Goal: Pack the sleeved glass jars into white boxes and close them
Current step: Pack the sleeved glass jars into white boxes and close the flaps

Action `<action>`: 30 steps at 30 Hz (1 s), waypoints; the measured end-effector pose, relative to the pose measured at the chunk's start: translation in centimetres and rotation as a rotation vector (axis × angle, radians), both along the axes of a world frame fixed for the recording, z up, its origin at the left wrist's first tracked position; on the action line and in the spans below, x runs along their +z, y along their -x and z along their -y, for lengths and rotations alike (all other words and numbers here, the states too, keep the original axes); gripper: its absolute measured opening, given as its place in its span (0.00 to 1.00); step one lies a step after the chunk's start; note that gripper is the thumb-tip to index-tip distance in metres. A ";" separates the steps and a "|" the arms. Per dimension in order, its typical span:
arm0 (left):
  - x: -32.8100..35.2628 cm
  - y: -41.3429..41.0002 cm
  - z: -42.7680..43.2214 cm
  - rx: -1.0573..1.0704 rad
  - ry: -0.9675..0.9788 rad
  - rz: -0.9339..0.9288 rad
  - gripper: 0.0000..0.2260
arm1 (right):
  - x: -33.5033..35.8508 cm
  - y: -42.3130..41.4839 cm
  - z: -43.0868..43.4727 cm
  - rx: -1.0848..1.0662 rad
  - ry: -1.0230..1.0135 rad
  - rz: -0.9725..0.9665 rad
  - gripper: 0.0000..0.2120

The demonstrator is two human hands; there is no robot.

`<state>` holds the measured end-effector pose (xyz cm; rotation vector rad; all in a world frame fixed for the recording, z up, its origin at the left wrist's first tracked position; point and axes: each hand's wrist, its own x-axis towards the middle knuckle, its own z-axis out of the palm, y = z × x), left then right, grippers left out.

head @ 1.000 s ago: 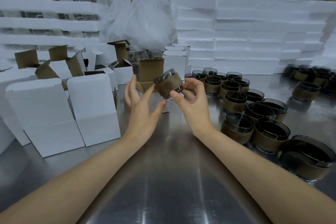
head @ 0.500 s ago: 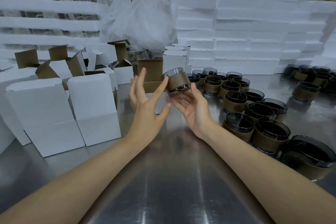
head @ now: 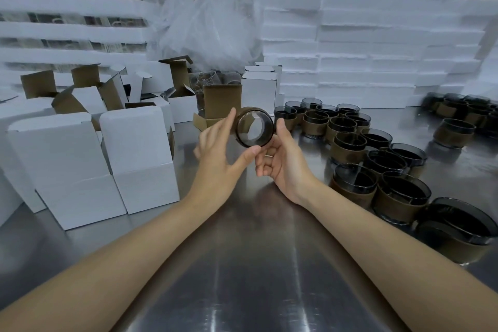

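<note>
Jar (head: 254,128) now tipped sideways, glass end facing camera; right hand (head: 283,162) grip cradles it from below, left hand (head: 223,148) pinches its rim, open box (head: 219,109) just behind.

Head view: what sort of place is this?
Probably a packing line in a workshop or warehouse: rows of sleeved glass jars on a steel table, folded white boxes, and foam sheets stacked behind.

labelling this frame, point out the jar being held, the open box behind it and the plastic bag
held jar (head: 254,129): head view, on its glass base facing the camera
open box (head: 221,101): head view, on its raised brown flap
plastic bag (head: 213,24): head view, on its crumpled clear front
</note>
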<state>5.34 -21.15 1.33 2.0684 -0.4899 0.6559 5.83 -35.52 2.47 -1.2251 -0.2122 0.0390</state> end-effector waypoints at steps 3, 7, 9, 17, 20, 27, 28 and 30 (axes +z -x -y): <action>-0.1 -0.1 -0.1 0.004 0.035 -0.074 0.35 | -0.2 -0.2 0.1 -0.025 -0.031 -0.006 0.27; -0.1 0.0 -0.2 0.029 0.090 -0.139 0.37 | -0.3 -0.3 0.1 -0.090 0.008 0.034 0.25; 0.0 0.0 -0.2 0.040 0.108 -0.138 0.35 | -0.3 -0.2 0.1 -0.127 0.061 0.076 0.23; 0.1 0.0 -0.2 0.030 0.159 -0.069 0.30 | -0.8 0.2 -0.4 -0.281 0.242 0.388 0.07; 0.0 0.1 -0.1 0.077 0.136 -0.041 0.31 | -0.8 0.4 -0.6 -0.294 0.233 0.453 0.11; 0.0 -0.1 -0.1 0.098 0.028 0.026 0.30 | -0.9 0.2 -0.4 -0.311 0.309 0.480 0.24; -0.1 -0.1 -0.1 0.104 0.019 0.022 0.31 | -0.9 0.2 -0.4 -0.310 0.312 0.489 0.26; -0.1 -0.1 -0.1 0.102 0.008 0.034 0.31 | -0.9 0.3 -0.4 -0.321 0.337 0.522 0.29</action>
